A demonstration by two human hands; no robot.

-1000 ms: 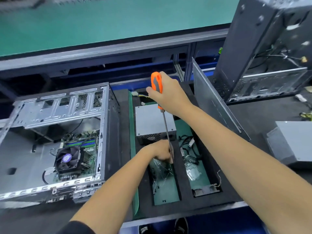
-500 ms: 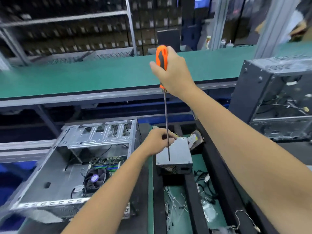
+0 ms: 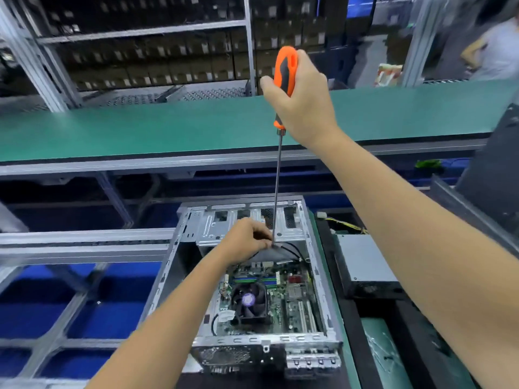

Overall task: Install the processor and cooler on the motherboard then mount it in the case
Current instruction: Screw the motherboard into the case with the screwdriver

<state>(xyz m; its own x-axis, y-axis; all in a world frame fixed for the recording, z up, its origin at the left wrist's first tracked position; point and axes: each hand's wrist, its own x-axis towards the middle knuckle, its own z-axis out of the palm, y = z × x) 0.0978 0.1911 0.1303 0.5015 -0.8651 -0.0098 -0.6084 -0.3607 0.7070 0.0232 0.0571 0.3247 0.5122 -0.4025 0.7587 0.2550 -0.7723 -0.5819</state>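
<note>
Gripping the orange-and-black-handled long-shaft screwdriver (image 3: 284, 80) upright, right hand (image 3: 304, 103) wraps its handle while left hand (image 3: 247, 241) pinches the tip with curled fingers (image 3: 262, 244), above the green motherboard (image 3: 276, 299) lying in the open silver metal case (image 3: 252, 276).

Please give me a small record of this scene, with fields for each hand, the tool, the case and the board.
right hand: grips the handle of the screwdriver
left hand: fingers curled at the screwdriver's tip
screwdriver: upright, orange handle, long shaft
case: open, lying on its side
motherboard: inside the case
cooler: on the motherboard, fan up
</note>
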